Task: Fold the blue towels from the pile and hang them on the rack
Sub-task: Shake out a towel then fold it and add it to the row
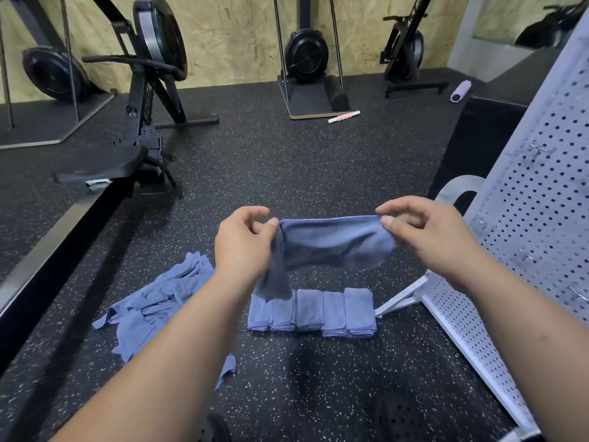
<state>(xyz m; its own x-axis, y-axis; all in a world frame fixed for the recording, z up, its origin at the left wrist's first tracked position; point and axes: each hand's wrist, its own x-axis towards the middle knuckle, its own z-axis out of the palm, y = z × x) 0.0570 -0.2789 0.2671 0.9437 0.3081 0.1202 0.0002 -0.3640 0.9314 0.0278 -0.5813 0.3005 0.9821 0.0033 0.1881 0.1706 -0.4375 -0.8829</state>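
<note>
A blue towel [331,244] hangs stretched in the air between my hands. My left hand [245,244] pinches its left top corner, with a loose end drooping below. My right hand [430,231] pinches its right top corner. Below the held towel, several folded blue towels [314,311] lie side by side in a row on the floor. A loose pile of unfolded blue towels [156,301] sits on the floor to the left, partly behind my left forearm. The white perforated rack [526,218] stands at the right, with small metal hooks on it.
Black speckled rubber floor [287,167] all around. A rowing machine [140,122] and its rail stand at the left. More fitness machines line the plywood wall at the back. A black box [478,135] sits behind the rack.
</note>
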